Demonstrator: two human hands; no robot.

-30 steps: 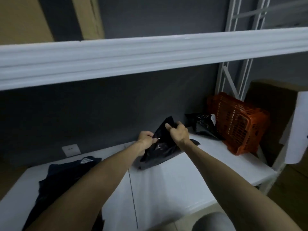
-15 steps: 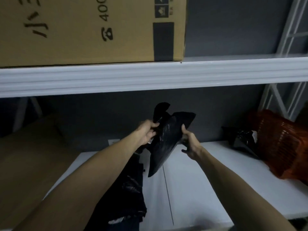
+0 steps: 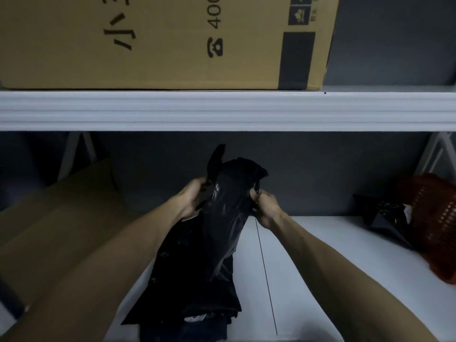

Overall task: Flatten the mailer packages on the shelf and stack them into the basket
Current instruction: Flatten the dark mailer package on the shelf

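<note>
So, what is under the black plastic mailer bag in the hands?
Below the black plastic mailer bag, a pile of dark plastic mailers lies on the white shelf board. The bag covers the pile's far part; their number is unclear.

Both hands, left hand [image 3: 191,201] and right hand [image 3: 265,208], hold a black mailer [image 3: 227,213] upright above the white shelf [image 3: 308,255].

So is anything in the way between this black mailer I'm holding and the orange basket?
The held mailer, gripped by the left hand and right hand, has one thing in its path: another black mailer lying on the shelf at the left side of the orange basket. Nothing else visible stands between.
</note>
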